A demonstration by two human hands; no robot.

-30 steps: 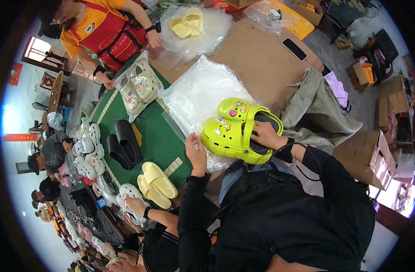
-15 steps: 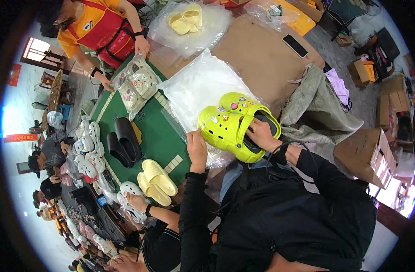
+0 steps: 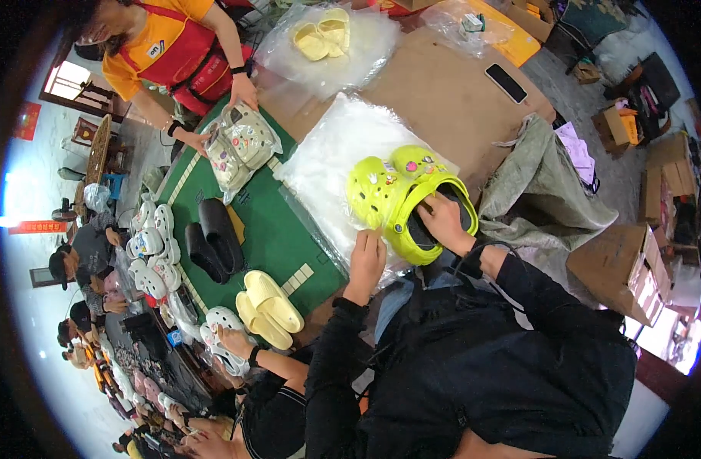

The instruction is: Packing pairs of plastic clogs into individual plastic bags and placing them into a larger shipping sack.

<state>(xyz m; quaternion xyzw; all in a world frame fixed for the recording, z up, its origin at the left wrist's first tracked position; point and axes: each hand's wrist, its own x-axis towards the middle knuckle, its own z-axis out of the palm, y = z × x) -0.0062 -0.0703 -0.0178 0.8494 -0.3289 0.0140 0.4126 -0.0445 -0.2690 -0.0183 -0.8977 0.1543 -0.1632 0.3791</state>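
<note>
A pair of lime-green clogs [image 3: 400, 203] with small charms on the toes lies side by side over a stack of clear plastic bags [image 3: 324, 157]. My right hand [image 3: 445, 222] grips the pair from the heel end, its fingers reaching into the openings; some fingertips are hidden. The toes look hazy, as if under a clear film. Beside the nearer clog, my left hand [image 3: 368, 260] is closed in a pinch, seemingly on the bag's edge. Both forearms wear dark sleeves.
Across the green mat [image 3: 270, 237], a co-worker in a red apron [image 3: 190, 57] handles bagged beige clogs [image 3: 243, 145]. Black shoes [image 3: 215, 241] and yellow slides [image 3: 268, 308] lie on the mat. A phone [image 3: 506, 83] and a grey-green sack [image 3: 538, 191] are at the right.
The clogs' toes have gone from bare to hazy under film. My left hand has moved right and slightly nearer, alongside the clog. The co-worker's bagged clogs have shifted slightly.
</note>
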